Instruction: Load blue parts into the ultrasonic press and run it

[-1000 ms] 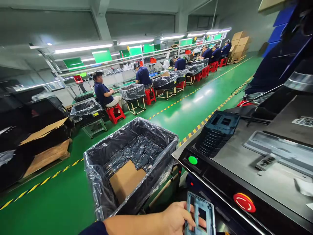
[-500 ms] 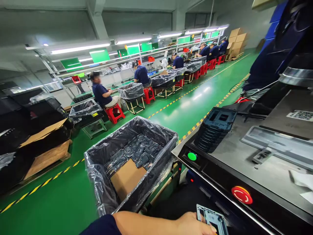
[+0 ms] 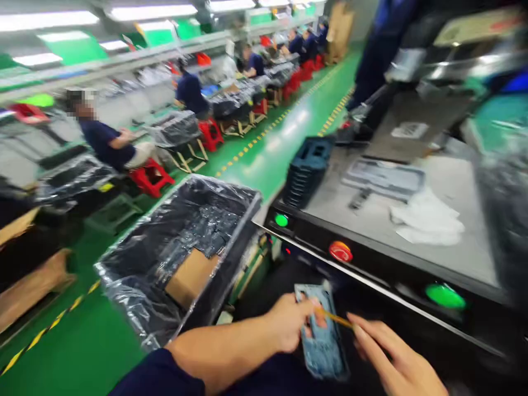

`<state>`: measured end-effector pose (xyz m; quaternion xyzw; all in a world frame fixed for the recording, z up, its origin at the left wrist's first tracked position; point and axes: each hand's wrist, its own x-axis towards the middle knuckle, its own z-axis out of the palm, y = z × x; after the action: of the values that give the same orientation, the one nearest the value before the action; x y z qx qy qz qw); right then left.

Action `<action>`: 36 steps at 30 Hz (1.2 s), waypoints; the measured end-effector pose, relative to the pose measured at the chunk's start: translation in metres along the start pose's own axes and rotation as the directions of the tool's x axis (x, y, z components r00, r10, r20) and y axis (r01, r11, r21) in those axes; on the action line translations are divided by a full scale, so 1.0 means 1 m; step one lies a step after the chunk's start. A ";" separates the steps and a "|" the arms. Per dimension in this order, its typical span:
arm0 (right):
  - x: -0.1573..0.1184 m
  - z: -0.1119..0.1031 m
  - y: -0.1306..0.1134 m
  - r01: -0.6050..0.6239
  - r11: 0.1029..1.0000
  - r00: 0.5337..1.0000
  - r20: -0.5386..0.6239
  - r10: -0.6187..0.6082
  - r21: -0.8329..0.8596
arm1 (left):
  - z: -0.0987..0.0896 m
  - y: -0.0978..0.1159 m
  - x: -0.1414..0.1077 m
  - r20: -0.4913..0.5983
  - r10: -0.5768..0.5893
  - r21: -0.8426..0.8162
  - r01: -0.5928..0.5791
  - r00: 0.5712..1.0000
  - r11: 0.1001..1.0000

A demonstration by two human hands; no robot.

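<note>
My left hand (image 3: 289, 324) is clamped on the blue-grey frame (image 3: 324, 335), low in front of the machine's worktop (image 3: 371, 220), long axis running away from me. My right hand (image 3: 391, 357) pinches a thin yellow stick (image 3: 334, 317), tip touching the frame's upper part.

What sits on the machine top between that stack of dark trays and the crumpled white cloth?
In the head view, a flat grey fixture plate lies between the stack of dark trays and the white cloth.
</note>
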<state>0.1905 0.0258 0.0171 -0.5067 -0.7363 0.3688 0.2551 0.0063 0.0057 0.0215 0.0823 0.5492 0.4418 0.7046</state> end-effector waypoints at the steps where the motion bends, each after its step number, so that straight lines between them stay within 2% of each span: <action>1: -0.003 -0.003 -0.007 -0.057 0.994 0.998 0.039 0.054 0.089 | 0.000 0.000 -0.004 0.022 -0.025 -0.004 0.025 0.999 1.000; 2: -0.005 -0.004 -0.013 -0.105 0.977 0.994 0.058 0.096 0.187 | -0.001 0.000 -0.006 0.048 -0.032 -0.010 0.032 0.998 0.999; 4: -0.005 -0.004 -0.019 -0.160 0.920 0.986 0.022 0.163 0.359 | -0.003 0.002 -0.007 0.055 0.019 -0.010 -0.019 0.998 1.000; 7: -0.005 0.001 -0.020 -0.198 0.841 0.968 -0.033 0.248 0.503 | -0.005 0.007 -0.005 0.056 0.002 -0.083 0.002 0.998 0.997; 13: -0.010 0.003 -0.023 -0.199 0.818 0.959 -0.065 0.276 0.539 | -0.007 0.013 -0.009 0.079 -0.056 -0.206 0.071 0.995 0.976; 19: -0.010 0.005 -0.018 -0.130 0.872 0.972 -0.111 0.205 0.472 | -0.003 0.014 -0.008 0.169 -0.048 -0.274 0.094 0.984 0.957; 24: -0.012 0.003 -0.020 -0.039 0.955 0.984 -0.155 0.087 0.293 | 0.000 0.013 -0.007 0.211 -0.020 -0.312 0.087 0.977 0.946; 28: -0.014 0.001 -0.025 0.105 0.993 0.974 -0.210 -0.090 0.059 | 0.002 0.013 -0.009 0.236 -0.023 -0.334 0.104 0.971 0.937; 30: -0.016 0.001 -0.028 0.199 0.979 0.950 -0.236 -0.203 -0.041 | 0.004 0.012 -0.010 0.252 -0.038 -0.339 0.125 0.967 0.932; 33: -0.018 0.002 -0.030 0.335 0.929 0.887 -0.281 -0.367 -0.157 | 0.006 0.009 -0.012 0.279 -0.064 -0.340 0.161 0.958 0.926; 36: -0.020 0.002 -0.031 0.434 0.873 0.832 -0.272 -0.483 -0.221 | 0.007 0.007 -0.012 0.297 -0.083 -0.321 0.181 0.951 0.929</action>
<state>0.1791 -0.0002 0.0407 -0.3852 -0.8110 0.1535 0.4126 0.0083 0.0037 0.0365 -0.0185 0.3630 0.4662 0.8066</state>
